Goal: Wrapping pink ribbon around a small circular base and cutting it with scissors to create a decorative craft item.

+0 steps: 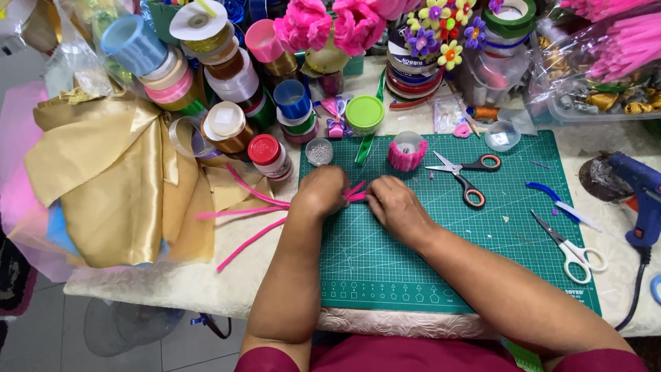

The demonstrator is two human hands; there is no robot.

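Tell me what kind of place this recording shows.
Likely a home craft table: a green cutting mat, stacked ribbon spools, a blue glue gun, and both hands, left hand and right hand, gripping pink pipe cleaners.

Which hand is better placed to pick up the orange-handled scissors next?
Right. The right hand lies nearer the orange-handled scissors, with open mat between; the left hand grips the pink pipe cleaners on the far side.
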